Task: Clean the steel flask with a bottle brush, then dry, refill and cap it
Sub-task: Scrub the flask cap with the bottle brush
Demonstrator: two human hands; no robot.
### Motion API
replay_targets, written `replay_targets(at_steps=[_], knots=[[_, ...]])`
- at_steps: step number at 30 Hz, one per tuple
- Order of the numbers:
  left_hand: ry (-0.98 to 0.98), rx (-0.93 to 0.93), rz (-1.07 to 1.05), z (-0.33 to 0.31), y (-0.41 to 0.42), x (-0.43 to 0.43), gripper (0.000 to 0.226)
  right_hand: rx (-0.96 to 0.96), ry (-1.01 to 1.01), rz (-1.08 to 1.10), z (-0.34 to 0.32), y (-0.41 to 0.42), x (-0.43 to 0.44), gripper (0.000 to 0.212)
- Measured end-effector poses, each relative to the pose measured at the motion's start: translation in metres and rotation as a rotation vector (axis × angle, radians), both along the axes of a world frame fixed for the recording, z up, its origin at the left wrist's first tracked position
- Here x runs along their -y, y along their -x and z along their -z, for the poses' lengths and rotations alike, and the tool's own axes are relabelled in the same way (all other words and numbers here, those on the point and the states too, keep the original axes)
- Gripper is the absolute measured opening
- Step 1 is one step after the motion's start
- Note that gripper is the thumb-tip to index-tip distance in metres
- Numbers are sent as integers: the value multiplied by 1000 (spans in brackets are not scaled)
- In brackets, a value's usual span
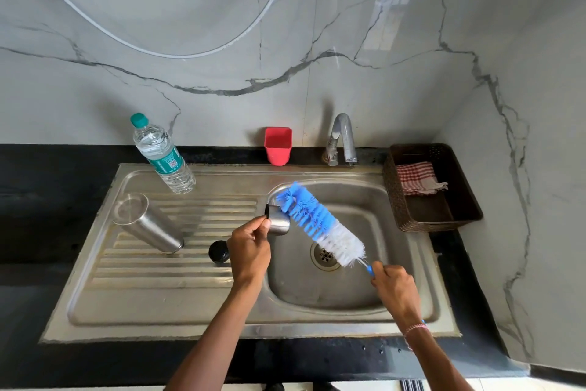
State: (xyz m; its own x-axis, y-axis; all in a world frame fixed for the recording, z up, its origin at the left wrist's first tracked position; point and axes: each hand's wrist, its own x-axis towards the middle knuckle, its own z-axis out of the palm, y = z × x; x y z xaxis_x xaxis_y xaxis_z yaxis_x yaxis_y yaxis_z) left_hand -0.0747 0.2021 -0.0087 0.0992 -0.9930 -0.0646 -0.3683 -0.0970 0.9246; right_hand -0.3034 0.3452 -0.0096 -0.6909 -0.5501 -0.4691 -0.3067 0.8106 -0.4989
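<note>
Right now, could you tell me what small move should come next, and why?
Probably draw the brush back and steer its tip into the cup: the left hand holds it over the sink, but the bristles lie alongside it; the right hand grips the handle.

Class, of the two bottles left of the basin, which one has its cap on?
The clear plastic water bottle, topped by a green cap; the steel flask has none.

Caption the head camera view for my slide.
Over the sink, left hand holds a steel cup lid, right hand holds the blue-and-white bottle brush by its handle.
</note>
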Motion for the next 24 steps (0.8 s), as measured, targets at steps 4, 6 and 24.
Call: replay_targets(at_steps=[4, 6, 24], knots=[[-5, -11, 147, -2, 13, -15, 17, 3, 0, 33, -9, -17, 26, 43], [17, -30, 183, -3, 16, -21, 19, 24, 19, 56, -9, -22, 36, 44], [-19, -95, 82, -4, 10, -11, 15, 29, 59, 97, -15, -29, 10, 43]])
